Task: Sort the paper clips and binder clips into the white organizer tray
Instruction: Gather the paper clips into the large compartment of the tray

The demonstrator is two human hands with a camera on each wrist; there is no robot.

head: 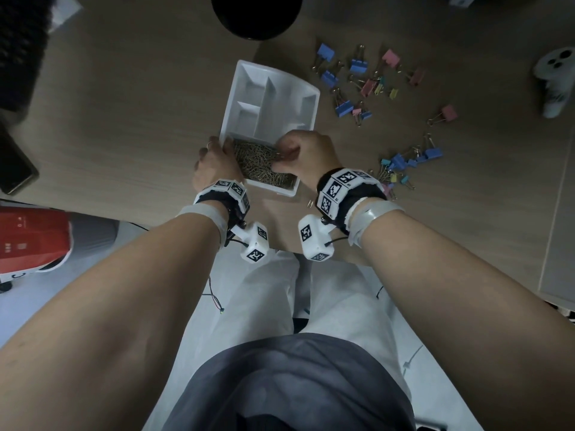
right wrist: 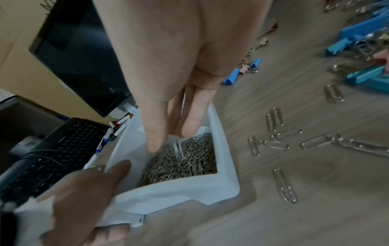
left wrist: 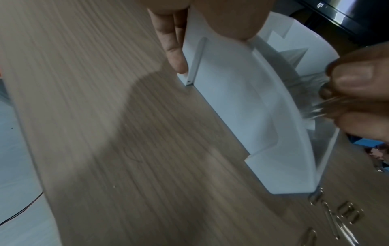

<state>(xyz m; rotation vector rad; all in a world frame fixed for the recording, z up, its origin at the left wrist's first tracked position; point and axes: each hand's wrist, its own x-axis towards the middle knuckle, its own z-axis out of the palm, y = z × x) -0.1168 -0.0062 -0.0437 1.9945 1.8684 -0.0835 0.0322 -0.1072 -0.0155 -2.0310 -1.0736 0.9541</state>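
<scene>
The white organizer tray (head: 231, 98) lies mid-table, and its near compartment is heaped with metal paper clips (head: 258, 163). My left hand (head: 219, 144) grips the tray's near left wall, thumb over the rim and fingers (left wrist: 174, 41) outside. My right hand (head: 284, 155) hovers over that compartment and pinches a few paper clips (right wrist: 176, 146), blurred at the fingertips. Several loose paper clips (right wrist: 275, 119) lie on the table right of the tray. Coloured binder clips lie scattered at the far right (head: 351, 79) and near right (head: 410, 158). The tray's other compartments look bare.
A round black object (head: 256, 14) stands behind the tray. A dark phone (head: 15, 163) and a red box (head: 31, 237) are at the left, a white controller (head: 557, 79) at the far right. The right wrist view shows a monitor (right wrist: 80, 50), keyboard (right wrist: 52, 149) and markers (right wrist: 115, 128).
</scene>
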